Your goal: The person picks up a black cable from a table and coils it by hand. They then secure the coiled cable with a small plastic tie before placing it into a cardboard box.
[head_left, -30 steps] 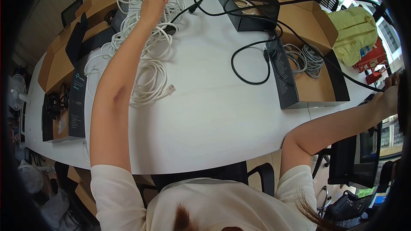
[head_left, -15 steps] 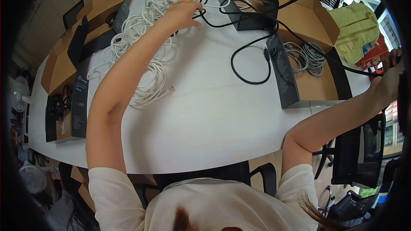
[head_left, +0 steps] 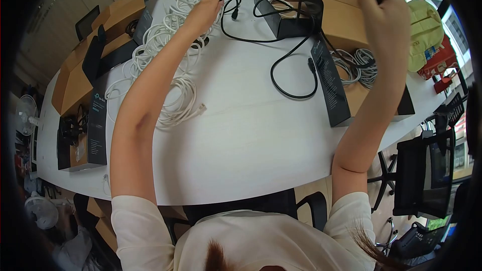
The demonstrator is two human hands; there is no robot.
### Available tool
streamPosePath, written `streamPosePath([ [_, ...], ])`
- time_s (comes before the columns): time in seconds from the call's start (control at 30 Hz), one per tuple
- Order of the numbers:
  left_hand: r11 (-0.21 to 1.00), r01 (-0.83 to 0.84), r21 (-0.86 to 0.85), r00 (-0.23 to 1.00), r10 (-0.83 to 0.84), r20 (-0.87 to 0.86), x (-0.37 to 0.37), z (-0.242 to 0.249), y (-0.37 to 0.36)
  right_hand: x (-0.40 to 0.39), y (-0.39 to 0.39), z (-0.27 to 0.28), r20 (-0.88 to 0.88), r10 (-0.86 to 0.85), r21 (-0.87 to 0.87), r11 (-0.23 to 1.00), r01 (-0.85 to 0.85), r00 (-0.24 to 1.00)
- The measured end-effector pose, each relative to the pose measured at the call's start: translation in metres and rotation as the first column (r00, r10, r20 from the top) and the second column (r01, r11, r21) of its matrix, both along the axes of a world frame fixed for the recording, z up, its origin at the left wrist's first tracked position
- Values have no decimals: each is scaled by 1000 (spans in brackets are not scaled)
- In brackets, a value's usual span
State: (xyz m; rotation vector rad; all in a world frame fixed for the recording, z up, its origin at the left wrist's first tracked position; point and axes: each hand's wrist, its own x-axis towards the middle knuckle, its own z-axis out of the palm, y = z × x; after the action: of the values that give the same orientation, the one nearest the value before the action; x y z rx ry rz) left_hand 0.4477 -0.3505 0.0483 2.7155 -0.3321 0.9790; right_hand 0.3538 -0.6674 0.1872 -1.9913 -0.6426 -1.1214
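My left hand (head_left: 205, 14) reaches to the far left of the table, its fingers pinched on a thin black cable (head_left: 224, 29) beside the white cables. A small black plug (head_left: 235, 14) hangs near its fingertips. A large tangle of white cables (head_left: 173, 20) lies under and around that hand. My right hand (head_left: 384, 12) is raised at the upper right, above the open boxes, with fingers curled around black cable; part of its grip is hidden. The black cable runs up from the table, and one end with a connector (head_left: 311, 65) lies in a loop on the tabletop.
Open cardboard boxes stand at the right, one (head_left: 332, 88) holding coiled grey cables (head_left: 360, 65). More boxes (head_left: 95, 130) line the left edge, one with black adapters (head_left: 73, 125). A yellow bag (head_left: 424, 32) sits at far right; an office chair (head_left: 422, 173) stands beyond the table (head_left: 241, 145).
My right hand has swung from the far right edge up and inward, carrying black cable. My left hand has gone from spread fingers to pinched, moving slightly left.
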Motion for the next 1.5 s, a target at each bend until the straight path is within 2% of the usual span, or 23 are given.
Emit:
streamPosePath([
  [0.1,997,11,-70,994,-3,109,7,-1,14,-11,14,-5,11,22,-70,997,-21,1000],
  [0.17,994,9,-106,980,13,200,14,-2,21,-6,12,-3,-46,99,-26,995,-100,994],
  [0.2,986,-10,-167,979,44,198,14,0,23,-3,10,-1,-87,137,-3,991,-137,987],
  [0.37,888,-64,-456,966,170,193,20,3,27,-13,10,2,-94,54,-25,998,-56,994],
  [0.4,909,-144,-392,974,200,104,20,5,29,-11,8,2,-115,73,-11,997,-75,991],
  [0.53,872,-90,-481,966,194,172,29,-1,33,21,-5,-2,-95,267,42,964,-264,959],
  [0.63,753,-39,-657,927,272,257,40,-3,39,33,-29,-2,-156,202,177,969,-174,967],
  [0.67,672,8,-741,911,300,282,43,-3,40,34,-36,0,-14,217,196,958,-210,976],
  [0.7,580,59,-812,894,331,301,46,-3,41,32,-43,2,-19,186,250,952,-175,982],
  [0.83,393,168,-904,850,406,334,49,1,53,7,-61,14,-104,53,375,927,-11,993],
  [0.87,397,139,-907,863,401,308,49,2,57,3,-62,17,-140,19,384,923,37,990],
  [0.97,351,147,-925,838,453,305,54,1,61,9,-79,21,51,49,515,854,-68,998],
  [1.0,363,132,-922,839,455,299,56,0,61,5,-83,23,47,-40,572,820,6,998],
  [1.03,375,118,-919,839,457,294,58,-1,62,2,-86,27,20,-17,638,770,0,1000],
  [1.1,415,83,-906,848,448,283,60,-3,60,11,-120,24,178,179,517,820,-247,967],
  [1.13,443,64,-894,855,437,278,60,-3,57,-20,-86,33,127,56,596,793,-121,990],
  [1.17,471,45,-881,863,426,272,60,-3,54,-22,-90,33,166,46,602,786,-138,985],
  [1.23,515,6,-857,888,391,241,66,-8,59,-24,-86,34,312,27,716,651,-253,950],
  [1.27,537,-13,-844,899,375,225,68,-10,62,-22,-97,35,280,-6,758,615,-217,960],
  [1.3,599,-70,-797,903,378,204,67,-10,61,-21,-111,33,313,-53,733,648,-206,948],
  [1.37,707,-181,-684,906,390,164,61,-8,55,-18,-126,33,346,-132,835,496,-240,929],
  [1.47,880,-217,-423,957,278,87,54,-4,54,-14,-166,31,387,-62,827,465,-316,920],
  [1.5,920,-195,-340,960,250,127,56,-7,54,-13,-167,31,417,-66,824,449,-347,906],
])
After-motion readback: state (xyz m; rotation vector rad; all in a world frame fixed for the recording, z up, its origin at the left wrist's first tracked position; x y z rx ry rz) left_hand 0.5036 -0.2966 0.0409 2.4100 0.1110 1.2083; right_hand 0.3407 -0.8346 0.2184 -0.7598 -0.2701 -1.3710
